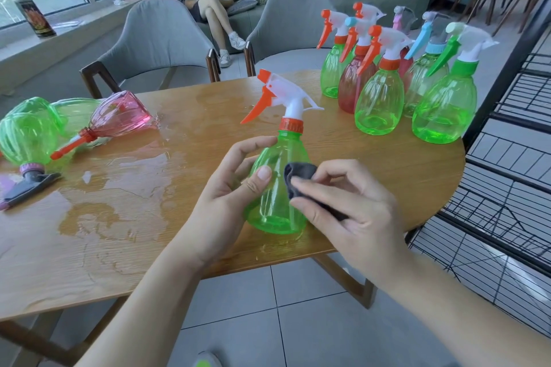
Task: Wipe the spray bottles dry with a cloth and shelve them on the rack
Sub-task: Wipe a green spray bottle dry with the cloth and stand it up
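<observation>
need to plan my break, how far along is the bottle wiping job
Looks partly done: a cluster of upright bottles stands at the table's far right, though none shows on the rack. In hand: the left hand grips a green bottle while the right hand presses a dark cloth to it. Left: several bottles lying by the puddle, then shelving.

left hand (235,185) curled, gripping; right hand (351,202) fingers bent, pinching, pressing inward.
</observation>
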### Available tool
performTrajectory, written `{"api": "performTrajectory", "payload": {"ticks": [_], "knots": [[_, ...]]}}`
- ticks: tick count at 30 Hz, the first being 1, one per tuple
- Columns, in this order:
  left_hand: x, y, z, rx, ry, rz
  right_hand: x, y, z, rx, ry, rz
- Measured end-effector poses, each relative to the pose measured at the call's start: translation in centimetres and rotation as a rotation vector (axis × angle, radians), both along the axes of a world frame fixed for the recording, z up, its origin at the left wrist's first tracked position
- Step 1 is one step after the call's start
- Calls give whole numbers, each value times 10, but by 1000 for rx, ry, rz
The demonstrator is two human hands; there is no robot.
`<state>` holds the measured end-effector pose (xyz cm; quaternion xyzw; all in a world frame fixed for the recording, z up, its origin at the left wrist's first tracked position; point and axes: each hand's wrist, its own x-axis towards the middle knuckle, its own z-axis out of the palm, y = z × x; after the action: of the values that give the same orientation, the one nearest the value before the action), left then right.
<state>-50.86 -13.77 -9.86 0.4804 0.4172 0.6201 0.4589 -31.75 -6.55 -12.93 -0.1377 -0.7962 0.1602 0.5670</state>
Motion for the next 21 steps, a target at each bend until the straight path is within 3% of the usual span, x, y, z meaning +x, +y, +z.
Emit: {"api": "performTrajectory", "payload": {"ticks": [4,8,13,17,21], "knots": [[2,2,-2,-40,-45,84,0,-8,-7,204,-153,18],[2,2,-2,-45,-15,108,-2,-5,-7,289,-164,13],[1,3,-1,-23,-5,28,-6,1,-2,139,-68,21],[-1,0,-1,-10,47,-58,-6,12,13,4,46,-113],[-3,1,-1,-10,95,-57,-3,16,20,-108,31,-127]]}}
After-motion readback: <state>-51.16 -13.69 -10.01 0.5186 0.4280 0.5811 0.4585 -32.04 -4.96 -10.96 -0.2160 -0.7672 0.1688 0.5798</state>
